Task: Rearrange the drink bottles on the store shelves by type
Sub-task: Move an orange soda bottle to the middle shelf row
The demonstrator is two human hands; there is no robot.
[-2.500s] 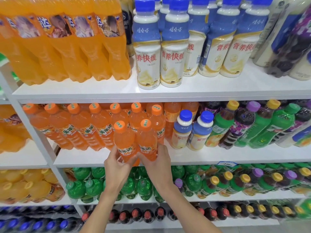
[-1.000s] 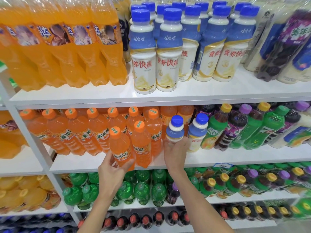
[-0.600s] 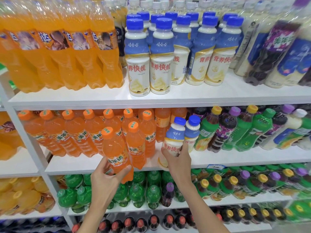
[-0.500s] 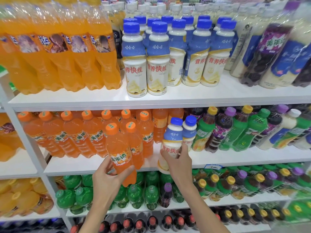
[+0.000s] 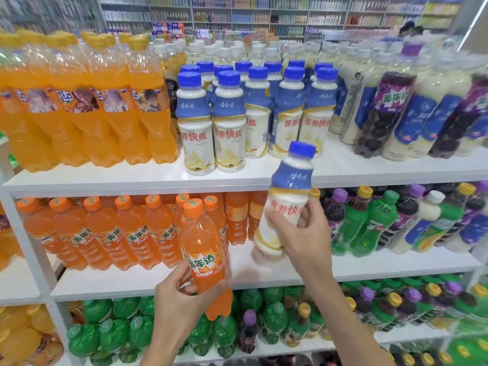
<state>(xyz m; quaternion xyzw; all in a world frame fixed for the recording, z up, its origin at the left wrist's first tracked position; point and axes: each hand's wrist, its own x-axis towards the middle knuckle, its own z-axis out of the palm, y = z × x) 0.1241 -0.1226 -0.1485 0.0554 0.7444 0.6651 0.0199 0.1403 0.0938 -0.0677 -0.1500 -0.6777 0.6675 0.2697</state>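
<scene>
Lower centre of frame: left hand [image 5: 176,294] grips an orange soda bottle [image 5: 204,249]; right hand [image 5: 306,233] grips a tilted blue-capped milk bottle [image 5: 287,202], both off the shelf [image 5: 396,262].

Top shelf [image 5: 105,177] carries big orange sodas [image 5: 105,114] left, blue-capped milk bottles [image 5: 229,122] centre, purple and cream bottles [image 5: 390,112] right. Middle shelf [image 5: 118,283] holds small orange sodas [image 5: 105,233] left, green and purple bottles [image 5: 369,228] right; green-capped bottles [image 5: 113,336] crowd the lower shelf [image 5: 412,336].

Orange soda bottle [image 5: 204,249] upright, blue-capped milk bottle [image 5: 286,204] tilted, both off-shelf.
</scene>
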